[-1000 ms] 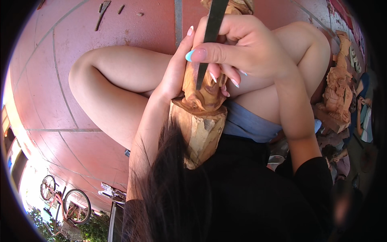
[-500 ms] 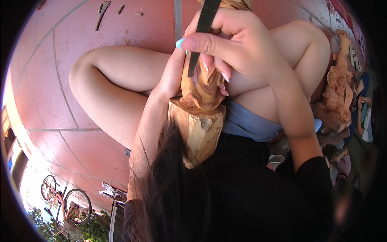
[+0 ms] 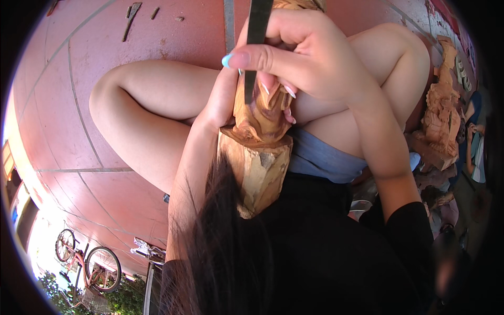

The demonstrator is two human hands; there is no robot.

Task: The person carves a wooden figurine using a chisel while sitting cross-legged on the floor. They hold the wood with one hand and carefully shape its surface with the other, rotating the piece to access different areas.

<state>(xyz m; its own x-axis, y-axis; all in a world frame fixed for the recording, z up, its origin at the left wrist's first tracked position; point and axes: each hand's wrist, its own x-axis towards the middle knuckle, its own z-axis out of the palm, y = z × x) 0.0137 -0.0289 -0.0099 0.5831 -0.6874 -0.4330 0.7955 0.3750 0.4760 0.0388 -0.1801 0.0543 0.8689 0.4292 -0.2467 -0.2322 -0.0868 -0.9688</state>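
Observation:
A brown wooden carving (image 3: pixel 260 123) with swirling grain leans between my bent legs, its pale, rough-cut block base (image 3: pixel 257 173) toward my body. My left hand (image 3: pixel 223 94) wraps the carving from the left side; my right hand covers part of it, though some fingertips show at the carving's right edge. Above the wood, my right hand (image 3: pixel 310 63) pinches a flat, dark, file-like bar (image 3: pixel 257 26) between thumb and fingers. The bar stands nearly upright in the picture, its lower end at the carved surface. Whether that end touches the wood, I cannot tell.
Dark thin pieces (image 3: pixel 131 21) lie on the red tiled floor (image 3: pixel 142 39) at the far left. Another reddish wood carving (image 3: pixel 441 121) is at the right, near other people. A bicycle (image 3: pixel 84 265) stands at the lower left. Long dark hair (image 3: pixel 215 226) hangs beside the block.
The bar has swung to a more upright angle, and its upper part has shifted left. My right hand has moved slightly left with it. The left hand keeps its hold on the carving.

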